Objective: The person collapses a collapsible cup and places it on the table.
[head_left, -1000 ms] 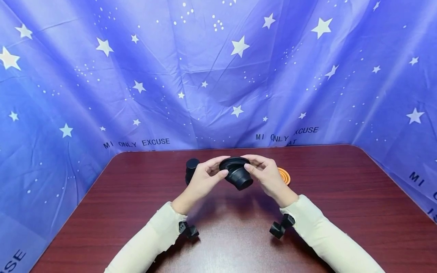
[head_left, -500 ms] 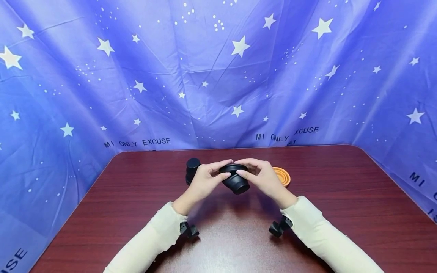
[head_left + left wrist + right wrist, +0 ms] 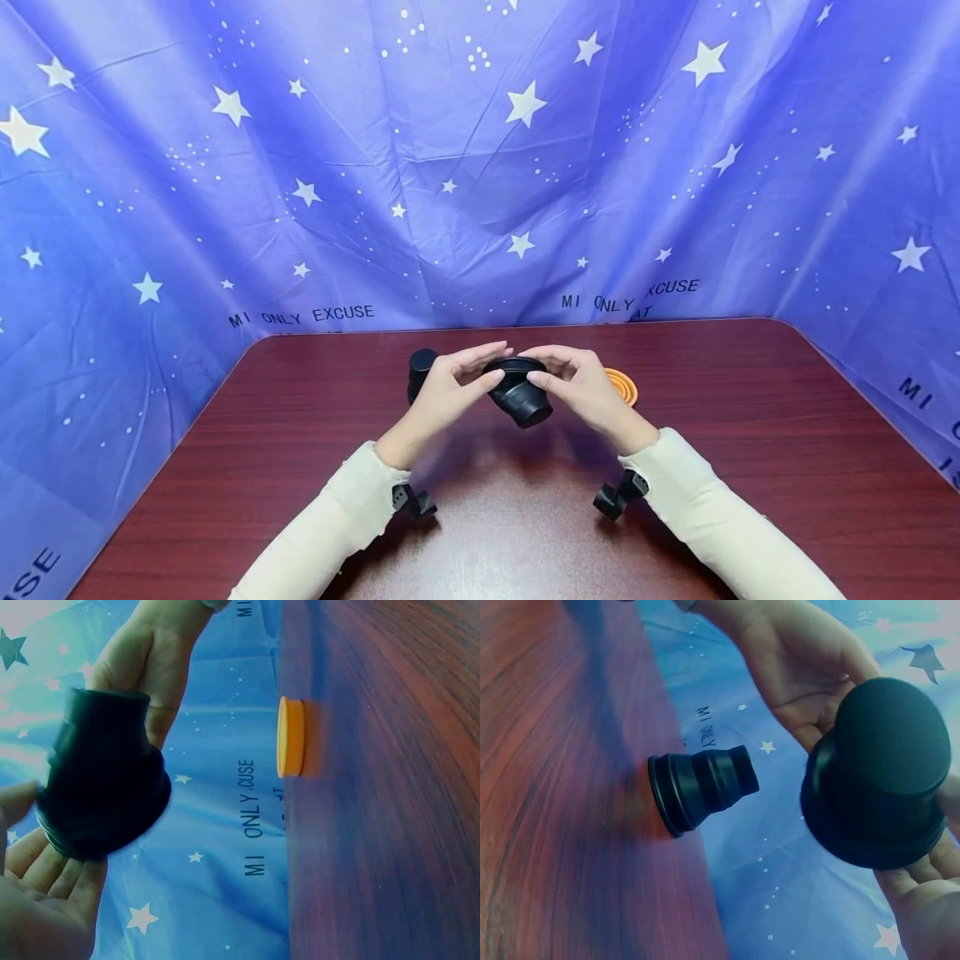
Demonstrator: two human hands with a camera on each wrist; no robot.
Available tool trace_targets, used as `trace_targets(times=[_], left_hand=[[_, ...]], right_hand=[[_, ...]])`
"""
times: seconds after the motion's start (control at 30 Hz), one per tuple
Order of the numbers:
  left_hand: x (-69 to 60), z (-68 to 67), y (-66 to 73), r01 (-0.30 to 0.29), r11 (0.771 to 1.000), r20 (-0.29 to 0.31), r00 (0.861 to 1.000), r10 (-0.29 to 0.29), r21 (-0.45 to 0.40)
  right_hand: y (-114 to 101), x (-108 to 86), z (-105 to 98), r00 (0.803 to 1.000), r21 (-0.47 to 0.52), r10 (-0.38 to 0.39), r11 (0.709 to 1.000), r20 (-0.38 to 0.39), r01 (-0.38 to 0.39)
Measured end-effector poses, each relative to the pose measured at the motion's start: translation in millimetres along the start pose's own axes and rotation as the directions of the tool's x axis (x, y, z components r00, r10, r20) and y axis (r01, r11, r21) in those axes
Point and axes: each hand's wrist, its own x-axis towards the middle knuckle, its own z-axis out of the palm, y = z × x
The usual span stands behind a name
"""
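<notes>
Both hands hold a black stepped cup-like piece (image 3: 525, 402) by its wide rim, above the table. Its narrow end tilts down and toward the right in the head view. My left hand (image 3: 442, 396) grips the left side of the rim, thumb in front and fingers behind. On the other side my right hand (image 3: 588, 390) pinches the rim the same way. The left wrist view shows the piece (image 3: 105, 772) as a dark shape between both hands; in the right wrist view its closed narrow end (image 3: 896, 739) faces the camera.
A second black stepped piece (image 3: 705, 784) stands on the reddish-brown table (image 3: 300, 433), partly behind my left hand. An orange ringed disc-like item (image 3: 622, 387) lies behind my right hand. A blue star-patterned cloth (image 3: 450, 125) hangs beyond the table's far edge.
Against one second ago, the held piece sits slightly lower. Between the earlier frames the hands drew closer together; since then they have parted a little, and the narrow end has swung slightly right.
</notes>
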Motion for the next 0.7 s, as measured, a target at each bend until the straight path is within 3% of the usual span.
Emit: trace_targets(times=[0.27,0.47,0.7], left_hand=[[-2.7,-0.8,-3.2,-0.011,0.998,0.041,0.999,0.014,-0.056],[-2.8,2.4,-4.5,-0.022,0.995,0.006,1.0,0.023,-0.102],[-2.2,3.8,-4.4,-0.043,0.995,-0.029,0.999,0.041,-0.089]], right_hand=[[0.4,0.5,-0.6,0.997,0.211,0.008,0.978,-0.072,0.008],[0.5,0.1,0.9,0.997,0.211,0.025,0.977,-0.067,-0.01],[1.9,0.3,1.1,0.997,0.192,0.009,0.981,-0.077,0.006]])
